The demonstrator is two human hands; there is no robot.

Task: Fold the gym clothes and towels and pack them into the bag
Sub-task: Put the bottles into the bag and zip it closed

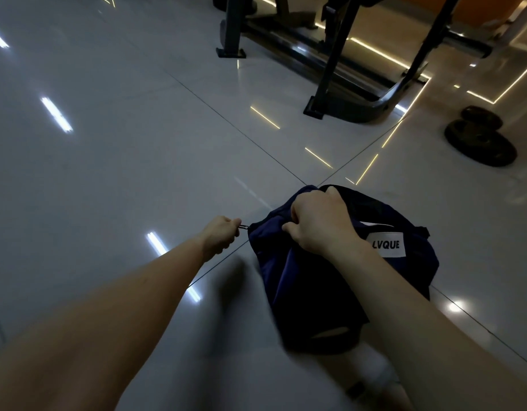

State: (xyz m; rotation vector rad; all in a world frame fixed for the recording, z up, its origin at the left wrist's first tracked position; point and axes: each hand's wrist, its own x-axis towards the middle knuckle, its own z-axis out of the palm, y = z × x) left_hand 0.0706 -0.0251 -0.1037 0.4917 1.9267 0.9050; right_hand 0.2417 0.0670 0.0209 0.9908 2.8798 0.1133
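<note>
A dark navy bag [312,295] with a white label reading "LVQUE" [388,244] lies on the glossy tiled floor at lower centre-right. My left hand [222,236] pinches a small metal zipper pull [243,227] at the bag's left end. My right hand [318,222] grips a bunch of the bag's fabric on top, fingers curled into it. No clothes or towels show outside the bag, and its inside is hidden.
Black frame legs of gym equipment [330,63] stand at the top centre and right. Two dark weight plates [481,140] lie on the floor at the right. Pale tiled floor [108,143] stretches out to the left. A light object sits blurred below the bag.
</note>
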